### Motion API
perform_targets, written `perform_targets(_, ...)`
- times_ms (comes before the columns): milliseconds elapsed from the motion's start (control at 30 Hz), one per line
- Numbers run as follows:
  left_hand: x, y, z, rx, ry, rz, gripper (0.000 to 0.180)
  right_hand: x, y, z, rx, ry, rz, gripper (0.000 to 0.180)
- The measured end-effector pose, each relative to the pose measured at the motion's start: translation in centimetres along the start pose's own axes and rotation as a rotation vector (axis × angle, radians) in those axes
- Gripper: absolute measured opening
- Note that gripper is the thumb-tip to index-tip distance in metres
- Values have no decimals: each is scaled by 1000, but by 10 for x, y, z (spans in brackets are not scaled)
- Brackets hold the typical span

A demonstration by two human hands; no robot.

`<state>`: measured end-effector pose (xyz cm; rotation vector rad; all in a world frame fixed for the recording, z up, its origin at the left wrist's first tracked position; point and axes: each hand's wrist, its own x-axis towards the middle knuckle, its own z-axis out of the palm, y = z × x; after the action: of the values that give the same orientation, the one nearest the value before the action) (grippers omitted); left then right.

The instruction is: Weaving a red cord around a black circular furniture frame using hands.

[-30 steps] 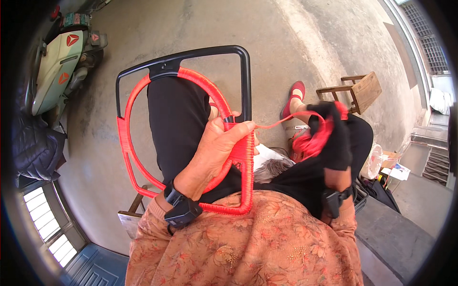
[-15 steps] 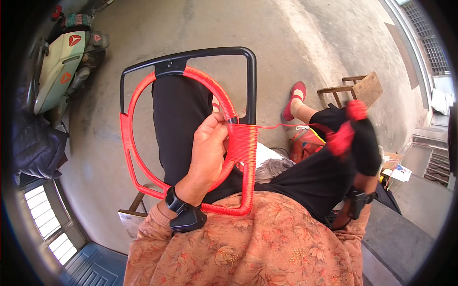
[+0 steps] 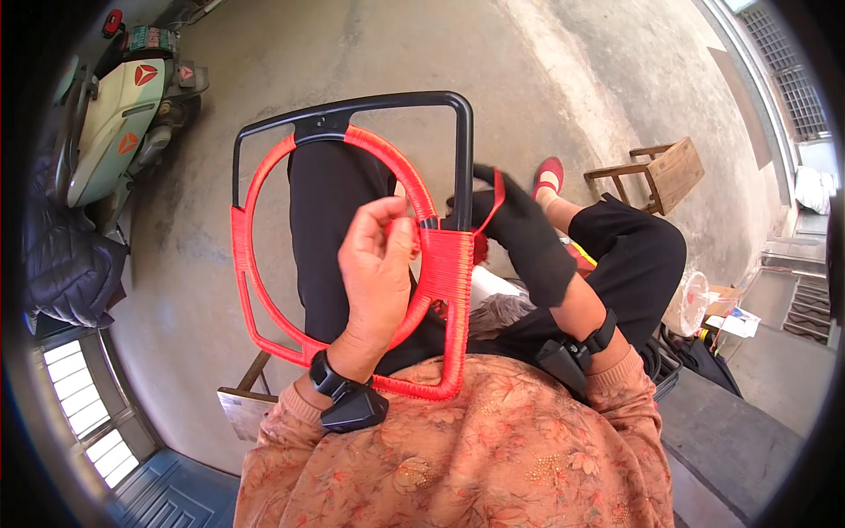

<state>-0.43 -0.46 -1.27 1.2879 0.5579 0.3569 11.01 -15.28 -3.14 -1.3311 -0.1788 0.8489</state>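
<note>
A black frame [image 3: 462,132] with a round inner ring lies over my lap. Red cord is wound tightly round much of it, with a thick wrapped block [image 3: 447,264] on the right side. My left hand [image 3: 374,260] is bare and sits inside the ring beside that block, its thumb and bent forefinger apart; a bit of red shows between them. In a black glove, my right hand [image 3: 524,233] reaches in at the frame's right bar, fingertips partly hidden. A loose strand of red cord [image 3: 498,195] loops from the block up over the glove. Most of the bundle is hidden.
A small wooden stool [image 3: 673,172] stands beyond my right knee. At the far left is a parked scooter [image 3: 119,132] with a dark padded jacket [image 3: 75,273] near it. Another wooden seat [image 3: 242,409] shows by my left elbow. Boxes and papers [image 3: 735,321] lie to the right.
My right hand has swung in from the far right to the frame's right bar, bringing the red cord. My left fingers have loosened from the ring, and the frame has shifted slightly right.
</note>
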Motion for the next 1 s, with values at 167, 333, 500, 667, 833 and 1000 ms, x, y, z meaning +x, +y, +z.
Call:
perform_targets(167, -4, 10, -1, 303, 184, 585, 18, -8, -22, 5, 205, 116, -372, 60)
perform_targets(333, -9, 18, -3, 430, -21, 992, 28, -25, -36, 43, -1204, -73, -904, 51)
perform_targets(500, -6, 14, -1, 69, 26, 361, 20, -44, -53, 24, -773, 131, -575, 34)
perform_targets(667, 4, 3, -2, -187, -99, -58, 15, -77, -41, -74, -1463, 295, -413, 29)
perform_targets(833, 5, 2, -6, -228, -136, -145, 10, -125, -41, -155, -1546, 630, -709, 29)
perform_targets(1000, 5, 3, -4, -286, -173, -230, 8, -162, 7, -149, -1200, 776, -449, 23)
